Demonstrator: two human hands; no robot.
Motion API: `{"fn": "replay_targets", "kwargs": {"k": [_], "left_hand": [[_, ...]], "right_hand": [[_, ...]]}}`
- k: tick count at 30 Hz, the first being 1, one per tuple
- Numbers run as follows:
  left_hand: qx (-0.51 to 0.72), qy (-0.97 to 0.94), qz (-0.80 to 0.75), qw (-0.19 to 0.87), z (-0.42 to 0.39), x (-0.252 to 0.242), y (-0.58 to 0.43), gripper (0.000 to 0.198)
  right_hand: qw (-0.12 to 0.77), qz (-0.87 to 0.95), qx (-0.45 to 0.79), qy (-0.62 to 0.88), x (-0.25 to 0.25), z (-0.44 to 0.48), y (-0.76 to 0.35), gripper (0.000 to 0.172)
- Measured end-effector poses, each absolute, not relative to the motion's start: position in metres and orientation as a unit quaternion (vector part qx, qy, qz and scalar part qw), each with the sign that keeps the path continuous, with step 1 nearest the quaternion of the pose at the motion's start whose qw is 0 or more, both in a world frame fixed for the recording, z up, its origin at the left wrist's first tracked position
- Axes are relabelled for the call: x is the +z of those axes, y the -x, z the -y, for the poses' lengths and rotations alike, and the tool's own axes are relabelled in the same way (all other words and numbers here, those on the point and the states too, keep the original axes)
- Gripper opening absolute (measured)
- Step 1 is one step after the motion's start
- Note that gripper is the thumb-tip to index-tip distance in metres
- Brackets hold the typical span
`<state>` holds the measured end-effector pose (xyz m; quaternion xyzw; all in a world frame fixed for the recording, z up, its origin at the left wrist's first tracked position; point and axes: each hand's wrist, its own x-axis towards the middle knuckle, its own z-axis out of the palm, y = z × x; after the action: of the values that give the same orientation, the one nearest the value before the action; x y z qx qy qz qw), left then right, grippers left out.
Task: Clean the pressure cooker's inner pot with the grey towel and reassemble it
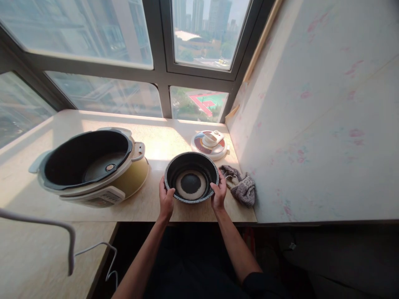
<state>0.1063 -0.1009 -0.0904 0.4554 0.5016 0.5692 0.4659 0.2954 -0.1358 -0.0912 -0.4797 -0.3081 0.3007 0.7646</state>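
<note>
A black inner pot with a pale ring of residue on its bottom sits at the front of the counter. My left hand grips its left rim and my right hand grips its right rim, fingers curled around the edge. To the left stands a yellow rice cooker body, open and empty, with its heating plate showing inside.
A round white lid lies behind the pot near the window. A grey crumpled cloth lies to the right against the wall. A white power cord trails over the lower left counter. Windows run along the back.
</note>
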Motion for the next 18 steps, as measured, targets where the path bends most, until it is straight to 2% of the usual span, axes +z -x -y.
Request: {"fn": "replay_targets", "kwargs": {"k": [7, 10, 12, 14, 16, 18], "left_hand": [[0.563, -0.493, -0.504, 0.432, 0.099, -0.092, -0.101, 0.060], [0.554, -0.504, -0.504, 0.430, 0.100, -0.093, -0.096, 0.056], [0.545, -0.514, -0.505, 0.428, 0.102, -0.094, -0.093, 0.055], [0.539, -0.519, -0.511, 0.423, 0.104, -0.095, -0.091, 0.054], [0.538, -0.520, -0.515, 0.418, 0.105, -0.097, -0.091, 0.055], [0.540, -0.519, -0.514, 0.418, 0.106, -0.098, -0.091, 0.056]], "right_hand": [[0.730, 0.311, 0.340, 0.504, -0.097, 0.133, -0.324, 0.054], [0.696, 0.340, 0.256, 0.579, -0.095, 0.132, -0.359, 0.055], [0.622, 0.383, 0.139, 0.669, -0.092, 0.133, -0.384, 0.061], [0.510, 0.423, 0.042, 0.748, -0.090, 0.134, -0.405, 0.068], [0.398, 0.436, 0.016, 0.807, -0.090, 0.133, -0.418, 0.077], [0.308, 0.429, 0.059, 0.847, -0.092, 0.129, -0.421, 0.084]]}}
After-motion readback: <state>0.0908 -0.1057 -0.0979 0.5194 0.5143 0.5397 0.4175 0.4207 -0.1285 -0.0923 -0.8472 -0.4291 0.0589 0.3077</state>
